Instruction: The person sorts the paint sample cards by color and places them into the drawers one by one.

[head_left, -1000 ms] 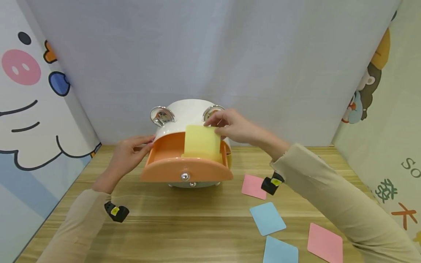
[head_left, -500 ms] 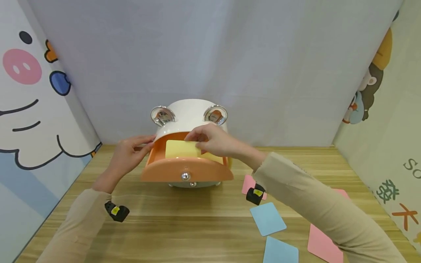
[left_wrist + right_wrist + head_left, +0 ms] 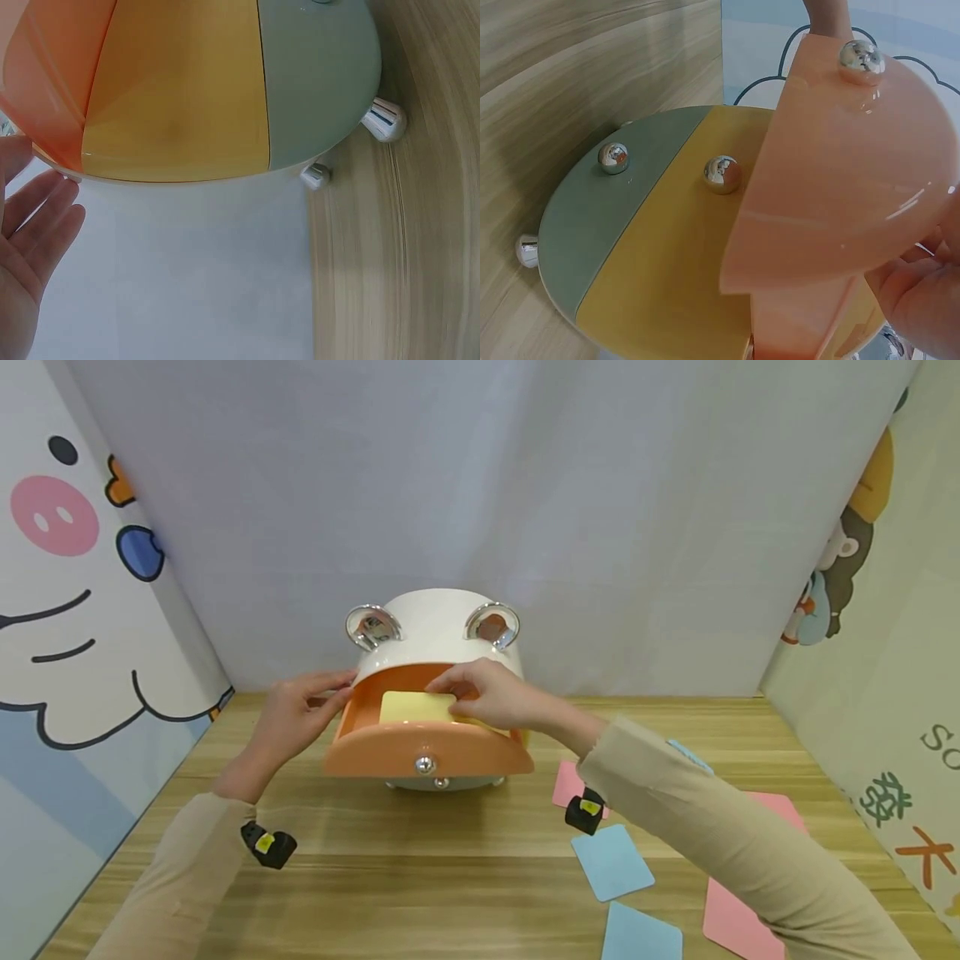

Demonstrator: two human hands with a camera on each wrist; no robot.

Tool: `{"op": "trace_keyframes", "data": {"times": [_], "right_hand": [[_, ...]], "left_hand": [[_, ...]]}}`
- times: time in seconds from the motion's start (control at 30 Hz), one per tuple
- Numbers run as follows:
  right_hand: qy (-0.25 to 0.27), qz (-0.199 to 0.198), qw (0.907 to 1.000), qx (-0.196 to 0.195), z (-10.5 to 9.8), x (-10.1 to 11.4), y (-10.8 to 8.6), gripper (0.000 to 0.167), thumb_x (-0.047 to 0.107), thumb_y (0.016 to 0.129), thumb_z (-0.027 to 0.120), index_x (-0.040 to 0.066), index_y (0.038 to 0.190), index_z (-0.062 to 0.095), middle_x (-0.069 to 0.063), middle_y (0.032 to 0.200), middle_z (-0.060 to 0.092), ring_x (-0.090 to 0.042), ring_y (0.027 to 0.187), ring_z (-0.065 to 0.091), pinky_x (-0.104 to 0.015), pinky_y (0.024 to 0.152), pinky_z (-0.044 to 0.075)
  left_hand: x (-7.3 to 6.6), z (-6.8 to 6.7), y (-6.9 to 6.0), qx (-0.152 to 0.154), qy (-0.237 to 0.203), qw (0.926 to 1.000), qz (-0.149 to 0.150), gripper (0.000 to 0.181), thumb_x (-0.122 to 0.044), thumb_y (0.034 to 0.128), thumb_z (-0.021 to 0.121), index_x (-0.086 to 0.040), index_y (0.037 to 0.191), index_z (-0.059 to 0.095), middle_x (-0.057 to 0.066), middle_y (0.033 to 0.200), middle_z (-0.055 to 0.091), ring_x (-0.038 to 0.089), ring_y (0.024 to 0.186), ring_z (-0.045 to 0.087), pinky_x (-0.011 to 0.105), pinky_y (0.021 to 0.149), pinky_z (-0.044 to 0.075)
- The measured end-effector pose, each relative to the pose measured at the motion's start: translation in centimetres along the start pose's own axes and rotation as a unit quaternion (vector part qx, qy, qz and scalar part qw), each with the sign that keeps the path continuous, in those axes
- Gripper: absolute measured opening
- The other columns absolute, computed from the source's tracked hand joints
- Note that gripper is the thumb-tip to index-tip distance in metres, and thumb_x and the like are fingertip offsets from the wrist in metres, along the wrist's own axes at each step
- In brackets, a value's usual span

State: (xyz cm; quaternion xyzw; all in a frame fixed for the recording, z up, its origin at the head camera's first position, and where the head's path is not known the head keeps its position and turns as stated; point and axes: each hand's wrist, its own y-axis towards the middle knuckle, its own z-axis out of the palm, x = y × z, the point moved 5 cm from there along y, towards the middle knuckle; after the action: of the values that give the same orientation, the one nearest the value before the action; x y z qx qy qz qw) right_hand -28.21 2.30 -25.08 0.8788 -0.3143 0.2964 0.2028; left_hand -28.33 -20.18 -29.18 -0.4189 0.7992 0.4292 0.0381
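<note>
A white rounded cabinet (image 3: 435, 618) with two silver ears stands at the back of the table, its orange top drawer (image 3: 375, 750) pulled out. Inside the drawer lies a yellow card (image 3: 408, 707), its lower part hidden by the drawer front. My right hand (image 3: 491, 693) pinches the card's right side. My left hand (image 3: 292, 717) rests its fingertips on the cabinet's left side. In the left wrist view, fingers (image 3: 49, 217) touch the cabinet rim beside the yellow middle drawer (image 3: 176, 97). The right wrist view shows the right hand (image 3: 922, 289) partly behind the orange drawer front (image 3: 847, 165).
Blue cards (image 3: 613, 862) and pink cards (image 3: 738, 914) lie on the wooden table (image 3: 420, 893) at the right, some partly covered by the right sleeve (image 3: 712, 810). A grey curtain (image 3: 450, 477) hangs behind the cabinet, with printed panels on both sides.
My right hand has moved left and down with the yellow card, which has gone from standing above the drawer to lower inside it. My left hand has stayed at the cabinet's side.
</note>
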Motion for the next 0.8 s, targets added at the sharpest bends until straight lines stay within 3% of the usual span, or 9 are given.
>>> {"op": "trace_keyframes", "data": {"times": [0.13,0.47,0.63,0.73,0.8], "right_hand": [[-0.013,-0.017,0.9996,-0.020,-0.6,0.0,-0.4,0.028,-0.006,0.081,0.059,-0.005,0.109,0.063,-0.014,0.107,0.064,-0.020,0.099,0.061,-0.023,0.086,0.050],[0.081,-0.037,0.9917,-0.093,-3.3,0.1,-2.4,0.020,-0.006,0.085,0.055,-0.010,0.104,0.061,-0.023,0.101,0.062,-0.028,0.092,0.060,-0.032,0.081,0.052],[0.116,-0.001,0.9791,-0.167,-3.9,0.9,-4.5,0.019,0.001,0.084,0.060,-0.006,0.102,0.062,-0.016,0.093,0.064,-0.020,0.084,0.060,-0.028,0.070,0.053],[0.147,0.012,0.9680,-0.203,-3.2,1.4,-5.8,0.018,0.001,0.082,0.063,-0.005,0.099,0.063,-0.011,0.085,0.065,-0.017,0.077,0.060,-0.026,0.060,0.052],[0.166,0.014,0.9625,-0.214,-2.2,1.7,-6.6,0.019,0.001,0.081,0.064,-0.005,0.099,0.062,-0.011,0.085,0.064,-0.017,0.077,0.059,-0.024,0.059,0.052]], "left_hand": [[-0.1,0.0,-0.1,-0.001,0.001,1.0000,-0.004,0.024,-0.002,0.0833,0.063,0.003,0.107,0.066,0.018,0.102,0.065,0.029,0.084,0.065,0.034,0.061,0.056],[-0.2,0.0,-0.2,0.004,-0.007,0.9999,-0.015,0.025,-0.003,0.0851,0.061,0.002,0.109,0.065,0.019,0.104,0.065,0.031,0.085,0.065,0.038,0.062,0.056],[-0.1,0.0,-0.2,0.004,-0.001,0.9999,-0.012,0.025,-0.003,0.0848,0.062,0.002,0.109,0.065,0.018,0.104,0.065,0.029,0.085,0.065,0.034,0.063,0.056],[-0.2,-0.1,-0.1,0.000,-0.002,1.0000,-0.009,0.024,-0.003,0.0841,0.063,0.002,0.108,0.066,0.018,0.103,0.065,0.029,0.084,0.065,0.035,0.062,0.056],[-0.2,-0.1,-0.1,-0.001,-0.003,1.0000,-0.008,0.024,-0.003,0.0842,0.063,0.003,0.107,0.066,0.018,0.103,0.065,0.030,0.083,0.065,0.028,0.063,0.056]]}}
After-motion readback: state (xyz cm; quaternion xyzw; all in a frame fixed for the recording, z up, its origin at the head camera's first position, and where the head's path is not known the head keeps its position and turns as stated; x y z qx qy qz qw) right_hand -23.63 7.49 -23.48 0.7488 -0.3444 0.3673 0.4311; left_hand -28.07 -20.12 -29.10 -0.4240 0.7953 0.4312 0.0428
